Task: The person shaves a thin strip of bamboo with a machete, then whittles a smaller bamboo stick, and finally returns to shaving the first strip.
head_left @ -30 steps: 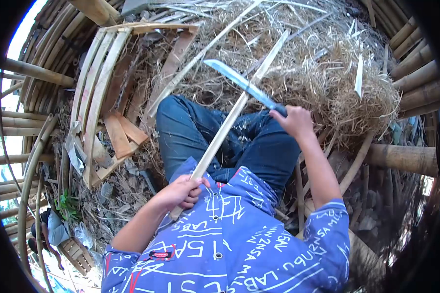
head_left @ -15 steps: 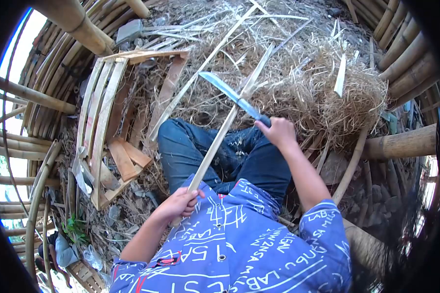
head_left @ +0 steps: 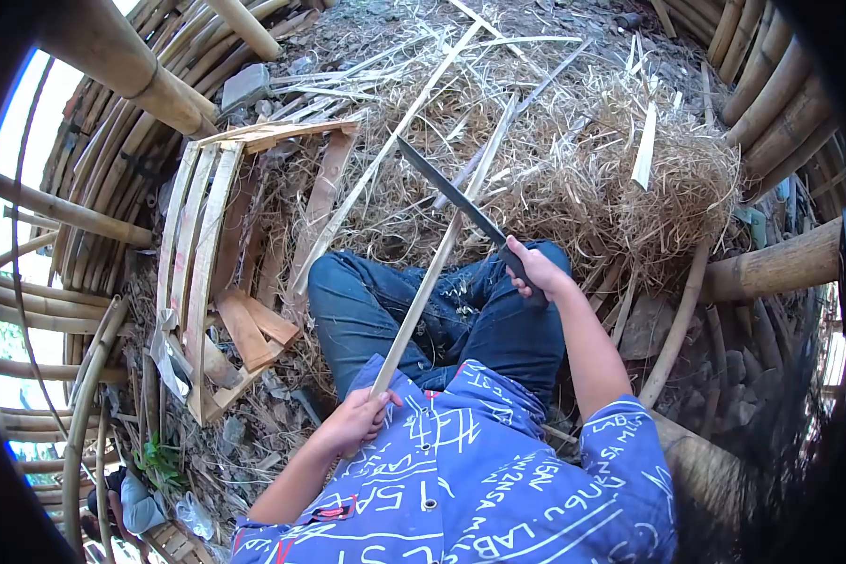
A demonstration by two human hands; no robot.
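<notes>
Bamboo strip (head_left: 430,274): a long, pale, narrow slat. It runs diagonally from the lap, over the knees in blue jeans (head_left: 357,310), and out above the littered ground.

Left hand (head_left: 357,420): closed around the near end of the strip, close to the printed blue shirt (head_left: 479,489).

Right hand (head_left: 537,270): fisted on the dark handle of a long knife (head_left: 446,188). The blade points up and to the left and crosses the strip past its middle. It appears to lie against the strip, but contact cannot be confirmed.

Progress (judgement): a deep heap of dry shavings (head_left: 620,179) and loose slivers lies beyond the knees, so a good deal of paring has been done at this spot. How much came from this strip cannot be told. With the blade set on it mid-length, work on this strip looks unfinished.

Appearance: straight, even in width, with a clean light face on the near half. The far half is too thin to judge.

Surroundings: a slatted wooden frame (head_left: 197,244) lies to the left, and bamboo poles (head_left: 775,268) ring the spot.
</notes>
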